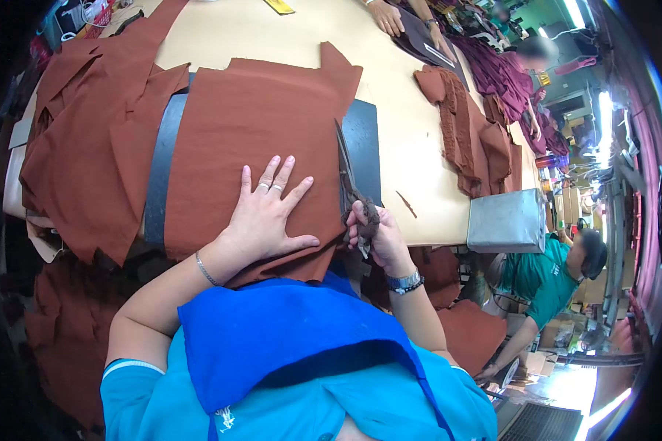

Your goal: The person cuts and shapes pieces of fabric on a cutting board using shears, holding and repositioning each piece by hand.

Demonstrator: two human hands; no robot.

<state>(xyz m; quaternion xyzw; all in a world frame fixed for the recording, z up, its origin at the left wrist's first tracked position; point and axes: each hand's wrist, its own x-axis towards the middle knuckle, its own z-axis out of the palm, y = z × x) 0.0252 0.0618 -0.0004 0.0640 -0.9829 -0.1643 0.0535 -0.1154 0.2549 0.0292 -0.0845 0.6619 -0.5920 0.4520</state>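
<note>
My left hand (266,209) lies flat with fingers spread on a rust-brown piece of fabric (250,110). Beneath that fabric a dark blue-grey board (365,143) shows at both sides. In my right hand (379,231) is a pair of scissors (348,173), its handles wrapped in dark cloth. The long blades point away from me along the right edge of the fabric. Whether fabric lies between the blades I cannot tell. The near end of the fabric hangs over the table edge against my blue apron (287,331).
More rust-brown fabric (103,140) is heaped at the left. Gathered brown pieces (467,132) and a grey metal box (506,220) stand at the right of the table (412,176). Another person's hands (390,18) rest on dark fabric at the far side; a co-worker (544,283) bends at the right.
</note>
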